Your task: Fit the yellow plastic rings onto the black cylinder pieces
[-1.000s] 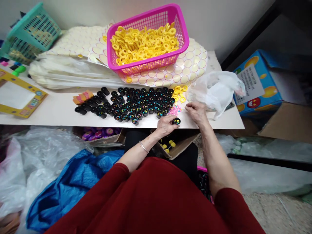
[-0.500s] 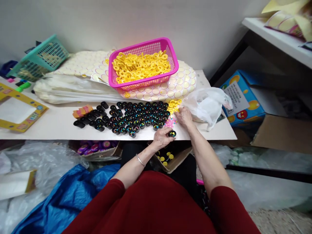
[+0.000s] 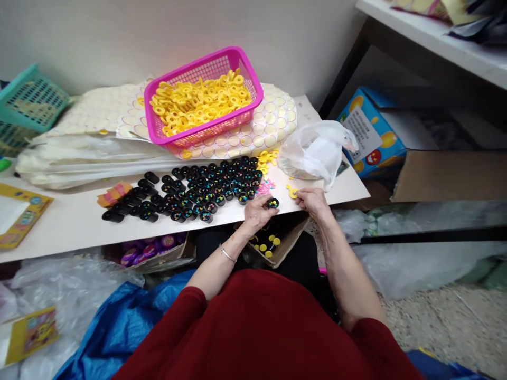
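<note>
My left hand (image 3: 256, 214) is closed round a small black cup (image 3: 273, 203) with coloured beads inside, held at the table's front edge. Between the fingertips of my right hand (image 3: 316, 201) is a yellow plastic ring (image 3: 293, 193) with a small tab, just right of that cup. Many more black cups (image 3: 206, 184) are crowded together on the table, most upright with coloured beads in them, some at the left lying tilted. Behind my hands lie a little pile of yellow rings (image 3: 266, 161) and a scatter of pink and blue beads (image 3: 266, 187).
A pink basket (image 3: 206, 132) full of yellow rings rests on printed sheets (image 3: 273, 113) at the back. A white plastic bag (image 3: 317, 150) stands at the right. Below the table edge, an open carton (image 3: 291, 245) holds yellow-topped pieces. A blue box (image 3: 372, 137) is further right.
My right hand has drawn back from the yellow pile toward the table edge, bringing a yellow ring. My left hand still holds the black cup. The view has turned somewhat to the right.
</note>
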Motion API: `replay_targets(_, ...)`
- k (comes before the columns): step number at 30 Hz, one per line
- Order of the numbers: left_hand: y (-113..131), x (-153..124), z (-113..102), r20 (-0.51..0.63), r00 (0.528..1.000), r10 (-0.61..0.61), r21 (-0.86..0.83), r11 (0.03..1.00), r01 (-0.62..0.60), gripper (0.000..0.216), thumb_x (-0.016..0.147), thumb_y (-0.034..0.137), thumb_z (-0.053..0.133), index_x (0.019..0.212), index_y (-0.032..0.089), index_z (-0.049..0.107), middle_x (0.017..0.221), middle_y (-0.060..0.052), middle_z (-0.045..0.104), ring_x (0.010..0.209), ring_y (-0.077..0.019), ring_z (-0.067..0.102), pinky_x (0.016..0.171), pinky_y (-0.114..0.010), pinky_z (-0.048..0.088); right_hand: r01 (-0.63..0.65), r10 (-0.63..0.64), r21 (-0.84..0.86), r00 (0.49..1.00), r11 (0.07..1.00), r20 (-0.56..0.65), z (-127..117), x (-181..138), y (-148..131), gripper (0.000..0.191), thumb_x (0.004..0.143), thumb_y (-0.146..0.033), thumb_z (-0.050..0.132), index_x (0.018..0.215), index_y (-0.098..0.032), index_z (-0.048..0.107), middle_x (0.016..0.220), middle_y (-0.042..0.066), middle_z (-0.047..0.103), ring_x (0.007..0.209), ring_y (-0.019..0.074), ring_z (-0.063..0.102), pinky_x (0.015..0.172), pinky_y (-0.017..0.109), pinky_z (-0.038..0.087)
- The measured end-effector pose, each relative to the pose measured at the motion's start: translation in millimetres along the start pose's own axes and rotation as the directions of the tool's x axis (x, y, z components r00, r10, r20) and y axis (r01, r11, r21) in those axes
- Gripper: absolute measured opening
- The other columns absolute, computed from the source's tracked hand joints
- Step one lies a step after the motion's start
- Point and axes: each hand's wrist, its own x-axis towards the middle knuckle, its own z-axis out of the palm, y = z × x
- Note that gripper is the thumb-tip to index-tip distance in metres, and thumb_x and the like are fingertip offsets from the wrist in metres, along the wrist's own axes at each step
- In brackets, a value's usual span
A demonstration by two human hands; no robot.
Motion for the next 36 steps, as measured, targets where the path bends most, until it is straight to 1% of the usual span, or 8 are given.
replay_targets(2, 2, 4, 4, 0.025, 1.000, 0.001, 0.014, 1.000, -0.002, 0.035, 0.058, 0.027, 0.076, 0.092, 0.023, 0.072, 0.074, 0.004, 0.062, 0.060, -0.0089, 0.050, 0.060, -0.024, 0.040, -0.057, 0.057, -0.005, 0.998, 0.998, -0.015, -7, -5, 3, 0.018, 0.064, -0.029, 0.060, 0.055, -0.015, 0.058, 0.040, -0.003, 0.046, 0.035, 0.0072, 0.033, 0.038, 0.023, 0.024)
replay_targets(5, 8, 10, 10, 0.053, 0.999, -0.005, 0.014, 1.000, 0.004, 0.031, 0.058, 0.029, 0.075, 0.089, 0.023, 0.072, 0.068, 0.005, 0.057, 0.059, -0.0088, 0.048, 0.059, -0.023, 0.039, -0.037, 0.012, -0.288, 0.996, 0.957, -0.089, -15, -6, -3, 0.018, 0.066, -0.030, 0.062, 0.058, -0.014, 0.062, 0.046, 0.001, 0.053, 0.046, 0.0122, 0.048, 0.047, 0.025, 0.034)
replay_targets(8, 12, 12, 14, 0.066, 0.997, -0.027, -0.012, 1.000, 0.028, 0.032, 0.058, 0.030, 0.075, 0.089, 0.022, 0.071, 0.063, 0.006, 0.053, 0.057, -0.0085, 0.047, 0.058, -0.022, 0.037, 0.015, -0.125, -0.624, 0.983, 0.781, -0.133, -18, -12, -14, 0.026, 0.074, -0.036, 0.058, 0.078, -0.013, 0.069, 0.075, 0.009, 0.067, 0.076, 0.0220, 0.062, 0.065, 0.029, 0.043)
replay_targets(12, 14, 12, 15, 0.062, 0.997, -0.035, -0.049, 0.998, 0.038, 0.033, 0.057, 0.029, 0.076, 0.088, 0.021, 0.070, 0.062, 0.006, 0.052, 0.057, -0.0083, 0.046, 0.056, -0.022, 0.036, 0.193, -0.256, -0.799, 0.965, 0.570, 0.050, -11, -25, -18, 0.035, 0.080, -0.041, 0.054, 0.101, -0.015, 0.066, 0.110, 0.015, 0.062, 0.098, 0.0262, 0.059, 0.077, 0.032, 0.043)
replay_targets(15, 13, 12, 14, 0.063, 0.998, -0.013, -0.056, 0.998, 0.017, 0.032, 0.055, 0.029, 0.077, 0.085, 0.021, 0.070, 0.065, 0.005, 0.054, 0.059, -0.0083, 0.046, 0.058, -0.022, 0.037, 0.230, -0.276, -0.805, 0.957, 0.547, 0.086, -4, -27, -11, 0.031, 0.082, -0.035, 0.051, 0.100, -0.014, 0.064, 0.110, 0.015, 0.059, 0.097, 0.0267, 0.058, 0.077, 0.034, 0.043)
replay_targets(21, 10, 13, 14, 0.078, 0.996, 0.038, -0.051, 0.998, -0.034, 0.033, 0.057, 0.030, 0.075, 0.088, 0.020, 0.070, 0.070, 0.004, 0.058, 0.060, -0.0086, 0.047, 0.058, -0.022, 0.037, 0.484, -0.527, -0.418, 0.850, 0.769, 0.013, 0, -29, 5, 0.030, 0.077, -0.037, 0.057, 0.097, -0.017, 0.063, 0.096, 0.007, 0.058, 0.075, 0.0176, 0.054, 0.071, 0.031, 0.045)
replay_targets(25, 12, 13, 13, 0.083, 0.996, 0.042, -0.046, 0.998, -0.038, 0.034, 0.058, 0.036, 0.075, 0.088, 0.019, 0.069, 0.069, 0.004, 0.056, 0.060, -0.0082, 0.046, 0.058, -0.022, 0.035, 0.610, -0.603, -0.336, 0.786, 0.718, 0.138, 7, -41, 1, 0.025, 0.074, -0.034, 0.060, 0.095, -0.020, 0.066, 0.092, 0.005, 0.057, 0.084, 0.0197, 0.054, 0.076, 0.032, 0.045)
replay_targets(36, 18, 12, 9, 0.101, 0.993, 0.054, -0.048, 0.998, -0.049, 0.014, 0.059, 0.029, 0.068, 0.063, 0.016, 0.062, 0.059, 0.005, 0.047, 0.057, -0.0075, 0.039, 0.056, -0.022, 0.032, 0.614, -0.585, -0.533, 0.772, 0.583, 0.250, 17, -47, -9, 0.023, 0.075, -0.028, 0.056, 0.091, -0.019, 0.069, 0.089, 0.007, 0.056, 0.088, 0.0233, 0.051, 0.077, 0.034, 0.042)
